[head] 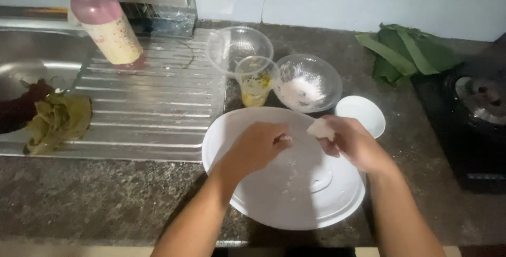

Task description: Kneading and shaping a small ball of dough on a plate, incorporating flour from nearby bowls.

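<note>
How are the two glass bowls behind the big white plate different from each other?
The left bowl looks empty, while the right bowl holds white powder. The left bowl sits farther back, partly behind a plastic cup; the right bowl sits nearer the plate, beside a small white dish. Both are clear, round and upright on the counter.

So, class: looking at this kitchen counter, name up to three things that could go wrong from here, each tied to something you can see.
1. The white plate seems to overhang the counter's front edge; pressing on it might tip it.
2. The right hand holds a white lump above the plate; crumbs already lie there, so more may scatter.
3. The plastic cup stands close behind the left hand; a reach forward could knock it over.
</note>
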